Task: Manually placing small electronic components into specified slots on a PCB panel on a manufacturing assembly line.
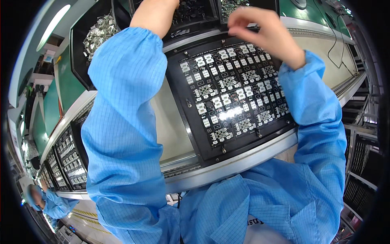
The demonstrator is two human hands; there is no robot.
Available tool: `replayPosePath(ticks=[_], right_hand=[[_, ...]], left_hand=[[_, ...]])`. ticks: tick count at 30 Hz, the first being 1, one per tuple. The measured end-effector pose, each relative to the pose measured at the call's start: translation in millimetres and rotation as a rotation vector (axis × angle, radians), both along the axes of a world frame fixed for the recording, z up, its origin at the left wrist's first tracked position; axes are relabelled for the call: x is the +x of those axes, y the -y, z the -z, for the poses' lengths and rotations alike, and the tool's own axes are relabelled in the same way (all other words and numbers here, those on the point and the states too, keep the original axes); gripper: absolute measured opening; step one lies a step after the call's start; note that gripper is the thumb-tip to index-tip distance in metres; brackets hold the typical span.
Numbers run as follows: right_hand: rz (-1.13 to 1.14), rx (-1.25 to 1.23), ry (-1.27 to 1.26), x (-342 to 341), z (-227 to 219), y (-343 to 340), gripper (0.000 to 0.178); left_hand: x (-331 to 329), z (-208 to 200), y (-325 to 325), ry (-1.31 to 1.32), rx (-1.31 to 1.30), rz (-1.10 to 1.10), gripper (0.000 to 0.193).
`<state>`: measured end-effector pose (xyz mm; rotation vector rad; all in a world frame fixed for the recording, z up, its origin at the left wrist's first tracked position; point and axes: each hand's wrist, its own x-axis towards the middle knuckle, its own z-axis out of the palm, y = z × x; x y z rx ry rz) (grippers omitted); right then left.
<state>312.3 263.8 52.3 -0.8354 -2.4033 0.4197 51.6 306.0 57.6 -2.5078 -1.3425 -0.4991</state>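
1. Nearest, a blue gridded smock [219, 203] is seen at the lower edge, its two sleeves reaching forward.
2. Beyond it, a metal rail [239, 158] is crossed by both sleeves; a pale surface [170, 122] is seen behind it.
3. Above the pale surface, a black frame [191, 122] is placed between the forearms. A dark circuit board panel [237, 97] is seated in it, dotted with rows of white parts.
4. Right hand [264, 32] held above the panel's far edge, fingers loosely curled, thumb and forefinger brought near each other. Whether a small part is held cannot be told.
5. Left hand [156, 14] extended to the upper edge, beside a black bin [195, 24] of dark parts. Fingers are cut off from view; opening and grip cannot be told.
6. At left, silver pieces [99, 34] are heaped in another black bin [77, 61].
7. Farther left, more framed boards [71, 162] are lined up; a co-worker [57, 203] in blue is seen near them.
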Motion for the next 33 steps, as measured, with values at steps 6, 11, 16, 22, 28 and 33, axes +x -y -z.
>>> replayPosePath(ticks=[6, 11, 16, 22, 28, 33], right_hand=[[0.331, -0.081, 0.058, 28.9, 2.2, -54.1, 0.014], [-0.207, 0.002, 0.108, 37.9, 7.0, -78.8, 0.025], [0.116, -0.065, 0.195, 18.8, 27.3, -94.8, 0.014], [0.276, 0.029, 0.042, 23.4, 14.6, -70.4, 0.014], [0.399, -0.178, -0.177, 37.9, 9.8, -51.4, 0.013], [0.427, -0.172, -0.211, 41.9, 6.8, -46.8, 0.012]], left_hand=[[17.1, -19.7, 42.6, 0.724, -0.672, 0.234, 0.016], [35.1, 15.5, 84.3, 1.13, -1.193, 0.217, 0.014], [38.3, 44.2, 82.7, 1.123, -1.23, 0.012, 0.019], [41.4, 55.4, 69.5, 1.009, -1.073, 0.022, 0.018], [45.7, 61.7, 64.2, 0.57, -0.591, 0.175, 0.015], [43.0, 67.6, 60.8, 0.552, -0.524, 0.262, 0.015]])
